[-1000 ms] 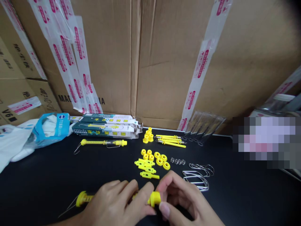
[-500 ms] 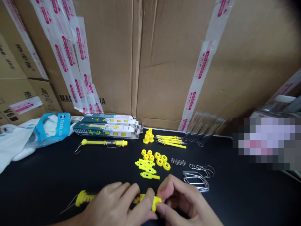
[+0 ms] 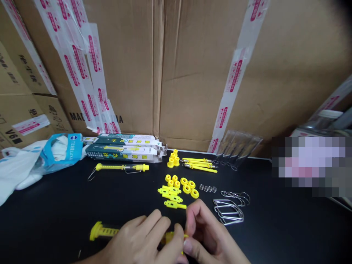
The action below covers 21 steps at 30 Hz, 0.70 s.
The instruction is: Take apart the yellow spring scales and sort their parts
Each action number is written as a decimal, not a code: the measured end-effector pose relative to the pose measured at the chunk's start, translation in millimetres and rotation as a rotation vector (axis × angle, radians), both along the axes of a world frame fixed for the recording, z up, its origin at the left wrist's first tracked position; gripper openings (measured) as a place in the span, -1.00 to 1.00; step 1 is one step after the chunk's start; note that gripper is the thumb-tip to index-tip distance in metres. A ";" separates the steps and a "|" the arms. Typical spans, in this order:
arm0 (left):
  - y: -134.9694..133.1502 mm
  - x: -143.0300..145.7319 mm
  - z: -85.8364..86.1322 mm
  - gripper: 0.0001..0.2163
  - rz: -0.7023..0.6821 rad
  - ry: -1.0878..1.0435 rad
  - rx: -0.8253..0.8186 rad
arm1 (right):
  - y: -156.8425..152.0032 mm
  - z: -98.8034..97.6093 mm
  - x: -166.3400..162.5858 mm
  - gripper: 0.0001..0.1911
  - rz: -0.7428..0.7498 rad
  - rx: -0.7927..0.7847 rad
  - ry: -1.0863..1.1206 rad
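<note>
My left hand [image 3: 145,236] is closed around a clear tube spring scale [image 3: 106,232] with yellow fittings, low in the middle of the head view. Its flanged yellow cap and graduated part stick out to the left of that hand. At the other end, my right hand [image 3: 211,233] pinches the scale's yellow end piece [image 3: 186,236] between thumb and fingers; most of that piece is hidden. Just beyond the hands lie flat yellow pieces [image 3: 173,198] with slots. Bent metal wire hooks [image 3: 228,212] lie to the right.
Behind are yellow rings [image 3: 194,193], small yellow caps [image 3: 171,183], springs [image 3: 208,189], yellow rods [image 3: 200,165] and clear tubes [image 3: 239,148]. An assembled spring scale [image 3: 118,167] lies before printed boxes [image 3: 121,151]. A blue-and-white bag [image 3: 62,152] sits left. Large cartons [image 3: 192,73] wall the back.
The spring scale has turned in my hands, and the wire hook at its left end is now mostly out of sight. My right fingers cover more of the yellow end piece.
</note>
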<state>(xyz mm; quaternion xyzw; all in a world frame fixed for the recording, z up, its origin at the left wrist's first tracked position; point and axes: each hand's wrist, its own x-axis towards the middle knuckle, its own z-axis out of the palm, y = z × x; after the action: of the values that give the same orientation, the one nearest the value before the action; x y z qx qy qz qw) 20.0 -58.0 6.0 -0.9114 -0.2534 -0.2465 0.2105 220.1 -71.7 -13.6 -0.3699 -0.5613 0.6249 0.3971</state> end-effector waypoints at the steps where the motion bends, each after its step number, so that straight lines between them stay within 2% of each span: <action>1: 0.4 -0.4 -0.7 -0.66 -0.017 0.007 -0.027 | -0.4 -0.5 -0.1 -0.50 -0.003 0.006 -0.004; 5: 1.9 -1.6 -3.6 -0.61 -0.066 -0.022 -0.060 | -2.5 3.1 -0.6 -0.48 -0.043 -0.018 0.012; 8: 1.3 -0.6 -1.9 -0.62 -0.033 -0.074 -0.004 | -2.1 7.0 -0.4 -0.52 -0.070 -0.013 0.023; 10: 0.4 0.6 1.4 -0.62 -0.004 -0.115 0.060 | -0.4 7.0 -0.1 -0.51 -0.037 -0.001 0.022; 16: 2.8 4.6 2.6 -0.66 0.004 -0.181 0.114 | 2.2 -3.3 1.7 -0.51 -0.020 -0.086 -0.033; 21: 6.0 3.9 -4.4 -0.62 -0.037 -0.094 0.095 | 1.0 -9.4 5.2 -0.54 0.005 -0.036 -0.029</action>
<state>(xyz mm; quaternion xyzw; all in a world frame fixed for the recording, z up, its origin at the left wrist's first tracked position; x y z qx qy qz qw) 23.9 -52.0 1.5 -0.8924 -0.2340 -0.3045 0.2371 225.3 -70.7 -23.0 -0.3847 -0.5565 0.6304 0.3806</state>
